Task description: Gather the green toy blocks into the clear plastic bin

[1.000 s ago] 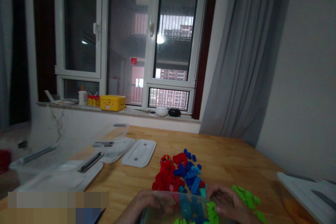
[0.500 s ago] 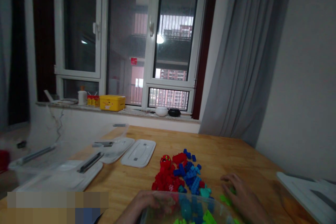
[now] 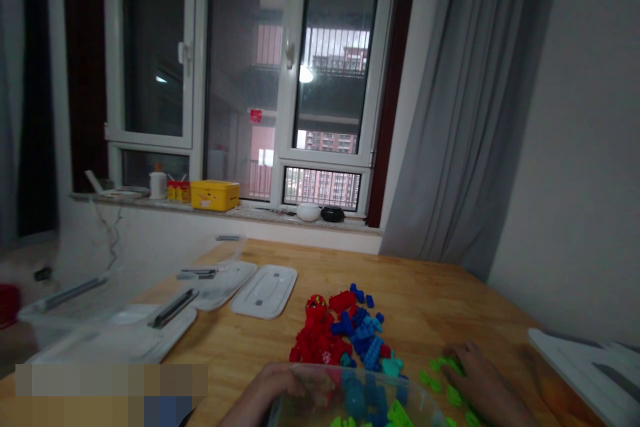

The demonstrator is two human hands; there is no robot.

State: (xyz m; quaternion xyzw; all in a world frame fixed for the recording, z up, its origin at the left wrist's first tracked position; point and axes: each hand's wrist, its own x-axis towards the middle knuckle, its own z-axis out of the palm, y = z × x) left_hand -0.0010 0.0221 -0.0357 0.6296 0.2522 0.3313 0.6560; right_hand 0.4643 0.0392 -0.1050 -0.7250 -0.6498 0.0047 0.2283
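Dim rm; grey daylight thru window (image 3: 245,80), white glare spot (image 3: 305,74) on pane (image 3: 335,107). Pic soft, wide-angle stretch at sides; clear box (image 3: 300,413) hazy nr table's (image 3: 420,293) near edge, pixelated patch (image 3: 110,395) at near-left corner.

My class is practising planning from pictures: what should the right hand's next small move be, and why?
Probably the right hand should gather a few loose green pieces. It is right among them on the table, while the left hand holds the clear bin, where similar bricks lie.
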